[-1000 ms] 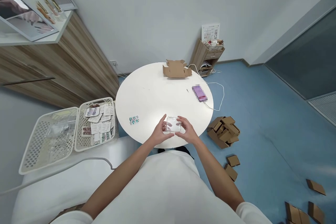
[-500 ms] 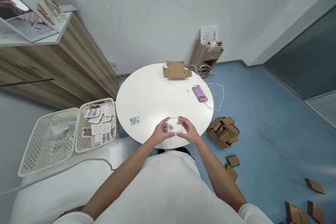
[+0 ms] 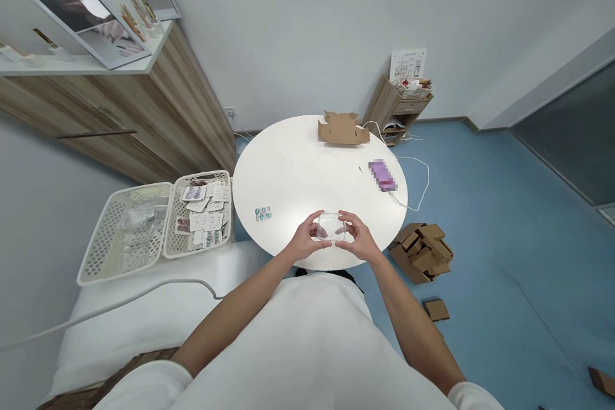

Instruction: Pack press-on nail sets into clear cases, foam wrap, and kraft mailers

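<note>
A small clear plastic box (image 3: pixel 331 227) is held over the near edge of the white round table (image 3: pixel 307 173). My left hand (image 3: pixel 308 236) grips its left end between thumb and fingers. On the opposite end, my right hand (image 3: pixel 358 237) holds it the same way. Fingertips show through the see-through plastic, and I cannot make out anything inside. To the left on the tabletop lies a small set of teal and silver nail-shaped pieces (image 3: pixel 263 213), apart from both hands.
An unfolded cardboard box (image 3: pixel 343 129) lies at the table's far edge, near a blurred purple item (image 3: pixel 383 175) with a white cable. Left stand white baskets, one with carded sets (image 3: pixel 206 221), one with clear plastic boxes (image 3: pixel 137 230). A carton of cardboard boxes (image 3: pixel 421 254) sits on the floor, right.
The view has turned a little to the left, so the surroundings sit further right. Both hands keep hold of the clear box, which looks slightly tilted compared with before.
</note>
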The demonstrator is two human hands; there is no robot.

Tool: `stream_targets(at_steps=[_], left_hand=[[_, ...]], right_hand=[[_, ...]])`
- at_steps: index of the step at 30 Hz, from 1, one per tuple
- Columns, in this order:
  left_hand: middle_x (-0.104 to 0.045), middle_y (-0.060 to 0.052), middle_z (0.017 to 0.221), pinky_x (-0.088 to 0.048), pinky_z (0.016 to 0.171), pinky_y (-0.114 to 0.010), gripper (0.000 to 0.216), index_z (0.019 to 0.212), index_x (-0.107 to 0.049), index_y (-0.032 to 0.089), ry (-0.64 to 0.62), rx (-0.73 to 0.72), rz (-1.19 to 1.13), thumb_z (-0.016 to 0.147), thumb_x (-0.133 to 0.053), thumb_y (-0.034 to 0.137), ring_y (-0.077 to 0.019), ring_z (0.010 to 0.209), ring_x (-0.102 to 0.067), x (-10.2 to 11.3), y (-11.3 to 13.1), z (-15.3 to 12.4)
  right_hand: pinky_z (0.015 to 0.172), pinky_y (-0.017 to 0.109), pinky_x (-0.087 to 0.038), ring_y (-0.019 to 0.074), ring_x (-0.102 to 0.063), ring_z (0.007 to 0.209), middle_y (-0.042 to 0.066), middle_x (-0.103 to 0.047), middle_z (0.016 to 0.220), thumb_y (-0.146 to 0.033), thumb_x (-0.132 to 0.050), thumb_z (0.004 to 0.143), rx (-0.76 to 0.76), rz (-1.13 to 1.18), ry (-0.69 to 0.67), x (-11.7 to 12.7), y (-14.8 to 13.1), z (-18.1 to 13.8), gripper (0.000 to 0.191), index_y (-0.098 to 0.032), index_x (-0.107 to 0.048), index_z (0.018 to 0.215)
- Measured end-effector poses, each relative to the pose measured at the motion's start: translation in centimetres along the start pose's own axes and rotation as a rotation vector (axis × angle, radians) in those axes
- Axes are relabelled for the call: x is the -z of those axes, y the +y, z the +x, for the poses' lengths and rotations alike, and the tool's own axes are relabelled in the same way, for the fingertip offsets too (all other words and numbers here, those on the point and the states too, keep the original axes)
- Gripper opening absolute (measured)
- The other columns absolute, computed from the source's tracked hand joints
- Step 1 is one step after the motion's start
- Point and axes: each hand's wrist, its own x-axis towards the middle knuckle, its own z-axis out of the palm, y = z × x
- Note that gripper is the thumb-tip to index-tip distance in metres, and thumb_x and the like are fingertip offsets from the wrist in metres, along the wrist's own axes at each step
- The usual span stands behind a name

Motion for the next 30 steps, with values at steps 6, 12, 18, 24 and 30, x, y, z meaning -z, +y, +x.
stream_targets(at_steps=[6, 12, 18, 24, 30], left_hand=[[-0.060, -0.003, 0.083, -0.045, 0.071, -0.029, 0.086, 0.132, -0.028, 0.022, 0.032, -0.009, 0.011, 0.060, -0.073, 0.026, -0.0137, 0.076, -0.057, -0.3, 0.0, -0.3], [-0.059, -0.005, 0.092, -0.045, 0.076, -0.033, 0.089, 0.134, -0.024, 0.024, 0.014, -0.006, 0.011, 0.060, -0.073, 0.028, -0.0160, 0.082, -0.058, -0.2, 0.9, 0.0], [-0.058, -0.003, 0.086, -0.045, 0.076, -0.033, 0.080, 0.128, -0.035, 0.023, 0.009, 0.004, 0.069, 0.058, -0.074, 0.027, -0.0152, 0.080, -0.056, -1.0, 1.3, 0.8], [-0.057, -0.002, 0.086, -0.044, 0.077, -0.033, 0.080, 0.129, -0.033, 0.025, 0.053, 0.041, 0.042, 0.060, -0.073, 0.025, -0.0142, 0.079, -0.056, -3.0, 1.0, 2.0], [-0.058, -0.002, 0.087, -0.044, 0.076, -0.033, 0.081, 0.129, -0.032, 0.024, 0.103, 0.077, 0.016, 0.059, -0.073, 0.026, -0.0144, 0.080, -0.056, -5.0, 0.8, 3.8]], right_hand=[[0.079, 0.037, -0.049, 0.0222, -0.054, 0.101, 0.012, -0.036, 0.132, -0.035, -0.075, 0.058, -0.017, 0.022, -0.016, 0.0, 0.1, 0.3, 0.059, -0.026, -0.051, 0.110], [0.081, 0.037, -0.048, 0.0238, -0.050, 0.108, 0.011, -0.036, 0.131, -0.033, -0.074, 0.059, 0.006, 0.003, -0.052, 1.0, -0.6, 0.6, 0.058, -0.026, -0.050, 0.112], [0.080, 0.039, -0.048, 0.0228, -0.054, 0.100, 0.011, -0.040, 0.129, -0.033, -0.074, 0.058, 0.000, -0.049, -0.085, 2.9, -0.4, 0.7, 0.057, -0.026, -0.051, 0.110], [0.080, 0.037, -0.048, 0.0231, -0.052, 0.103, 0.011, -0.040, 0.128, -0.032, -0.075, 0.057, -0.001, 0.014, -0.107, 5.0, 0.7, 1.3, 0.057, -0.026, -0.052, 0.109], [0.080, 0.036, -0.048, 0.0231, -0.051, 0.104, 0.011, -0.040, 0.127, -0.034, -0.076, 0.056, -0.006, 0.067, -0.122, 7.4, 1.9, 2.1, 0.056, -0.025, -0.053, 0.107]])
